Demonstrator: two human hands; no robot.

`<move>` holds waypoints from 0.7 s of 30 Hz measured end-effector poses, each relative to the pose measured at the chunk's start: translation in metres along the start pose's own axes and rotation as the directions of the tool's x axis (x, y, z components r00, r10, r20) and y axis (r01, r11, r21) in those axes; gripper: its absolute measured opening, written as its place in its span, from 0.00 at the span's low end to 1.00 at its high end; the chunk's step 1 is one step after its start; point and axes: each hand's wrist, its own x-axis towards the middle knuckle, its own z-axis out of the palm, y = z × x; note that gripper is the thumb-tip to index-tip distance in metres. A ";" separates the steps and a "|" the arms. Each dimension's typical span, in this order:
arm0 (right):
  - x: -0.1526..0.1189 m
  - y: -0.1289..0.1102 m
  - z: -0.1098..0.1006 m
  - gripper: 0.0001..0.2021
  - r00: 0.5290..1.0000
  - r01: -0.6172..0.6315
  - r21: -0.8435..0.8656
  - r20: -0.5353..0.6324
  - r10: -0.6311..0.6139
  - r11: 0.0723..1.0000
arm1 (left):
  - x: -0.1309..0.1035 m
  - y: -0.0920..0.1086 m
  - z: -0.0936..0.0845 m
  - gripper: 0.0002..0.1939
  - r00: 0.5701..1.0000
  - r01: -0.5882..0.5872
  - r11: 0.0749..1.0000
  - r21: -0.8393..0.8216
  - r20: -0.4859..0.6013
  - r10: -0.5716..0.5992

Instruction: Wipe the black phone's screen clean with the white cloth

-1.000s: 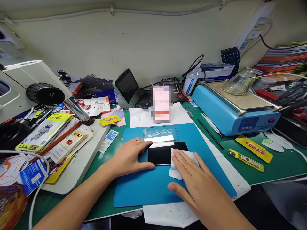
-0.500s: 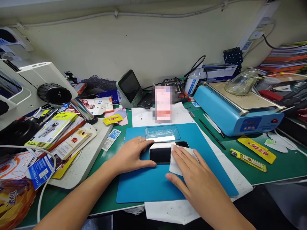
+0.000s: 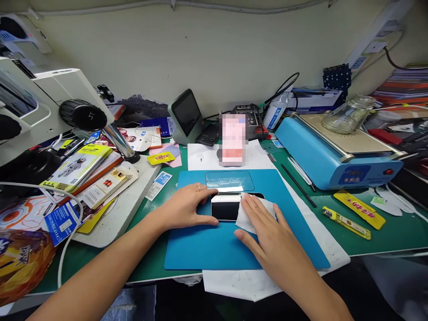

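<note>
Overall, the back of the scene is filled by a pale wall (image 3: 140,49), and the foreground is taken up by a green bench (image 3: 384,243). A blue mat (image 3: 207,249) is laid on the bench, with a sheet of white paper (image 3: 240,285) partly covered by it. The left side is occupied by a white stand-mounted device (image 3: 50,102), its base loaded with boxes and packets. On the right, a blue machine (image 3: 310,154) is topped by a glass jar (image 3: 347,118), tipped over. A small monitor (image 3: 185,116) is placed near the wall, and next to it a pinkish pixelated block (image 3: 232,138) is seen, details hidden.

The right hand (image 3: 267,227) is laid flat, fingers extended, thumb spread, nothing clenched; a white cloth (image 3: 245,218) is pressed under its fingers. By the left hand (image 3: 187,205), a black-screened phone (image 3: 225,208) is gripped at its left end, index finger at the far edge, thumb at the near one. The phone is set flat on the mat, between the hands, its right part covered by the cloth. A bright strip is shown along its far side; whether it is a reflection cannot be told. Just beyond, a clear panel (image 3: 230,180) is laid on the mat. A yellow cutter (image 3: 346,223) is left on the bench, right of the mat. A ring (image 3: 199,187) is worn on the left hand.
</note>
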 end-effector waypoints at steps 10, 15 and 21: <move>0.005 -0.003 -0.003 0.43 0.997 0.060 0.008 0.038 -0.061 0.998 | -0.004 -0.011 0.007 0.46 0.997 0.014 0.984 -0.179 -0.067 -0.026; 0.024 -0.018 -0.009 0.47 0.990 0.108 0.077 0.080 -0.114 0.991 | -0.004 -0.008 0.006 0.51 0.982 0.005 0.963 -0.268 -0.183 -0.056; 0.039 -0.046 -0.011 0.48 0.973 0.187 0.106 0.117 -0.199 0.977 | -0.002 -0.007 0.001 0.51 0.956 0.046 0.944 -0.326 -0.260 -0.137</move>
